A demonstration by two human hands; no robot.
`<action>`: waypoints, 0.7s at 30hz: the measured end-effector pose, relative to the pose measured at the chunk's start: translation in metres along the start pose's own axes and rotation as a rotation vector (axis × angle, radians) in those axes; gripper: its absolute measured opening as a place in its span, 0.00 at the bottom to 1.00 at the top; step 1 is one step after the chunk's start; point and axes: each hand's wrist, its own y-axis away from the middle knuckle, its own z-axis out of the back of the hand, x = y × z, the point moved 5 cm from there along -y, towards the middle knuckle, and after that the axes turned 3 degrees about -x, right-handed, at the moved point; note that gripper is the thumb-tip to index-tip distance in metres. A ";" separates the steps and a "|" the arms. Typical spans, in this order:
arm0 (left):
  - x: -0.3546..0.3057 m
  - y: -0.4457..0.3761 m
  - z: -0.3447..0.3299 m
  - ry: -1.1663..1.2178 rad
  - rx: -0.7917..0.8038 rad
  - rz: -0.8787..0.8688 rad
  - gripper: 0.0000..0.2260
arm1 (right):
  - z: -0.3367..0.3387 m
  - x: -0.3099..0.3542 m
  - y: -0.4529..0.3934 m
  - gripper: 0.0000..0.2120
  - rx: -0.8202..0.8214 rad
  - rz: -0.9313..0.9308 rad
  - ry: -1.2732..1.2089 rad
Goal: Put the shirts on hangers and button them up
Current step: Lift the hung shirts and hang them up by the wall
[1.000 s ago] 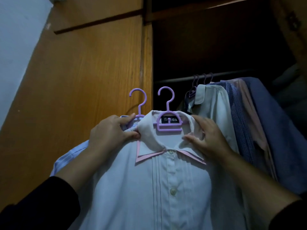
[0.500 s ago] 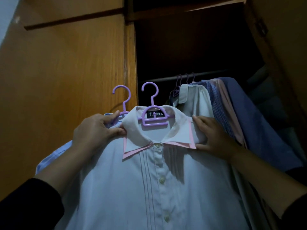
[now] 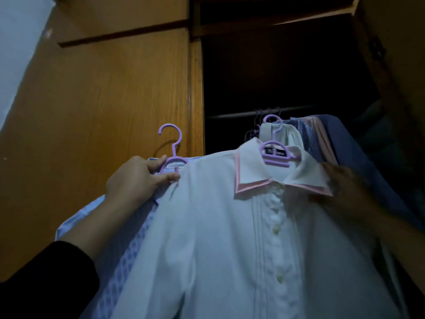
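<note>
Hands worked apart: left grip (image 3: 140, 178) clamped the purple plastic hanger (image 3: 171, 155); right grip (image 3: 342, 187), blurred, unclear, steadied the buttoned white pink-collared shirt (image 3: 218, 226) toward the rail (image 3: 232, 115).

A black long sleeve (image 3: 46, 279) covers the left forearm, ending short of the wrist.

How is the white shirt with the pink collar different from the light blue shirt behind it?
The white shirt with the pink-edged collar is in front, plain, buttons showing. The light blue patterned shirt is mostly hidden behind it, its hanger in the left hand's grip. Both hang on purple plastic hangers.
</note>
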 end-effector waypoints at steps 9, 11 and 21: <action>-0.005 0.010 0.005 -0.169 -0.034 -0.044 0.37 | 0.010 -0.016 -0.007 0.43 -0.039 -0.274 0.249; -0.004 0.012 0.005 -0.184 -0.049 -0.050 0.35 | 0.013 -0.001 0.000 0.42 -0.092 -0.228 0.301; -0.014 0.002 0.006 -0.278 -0.099 -0.110 0.33 | 0.000 0.069 -0.046 0.41 -0.165 0.093 0.585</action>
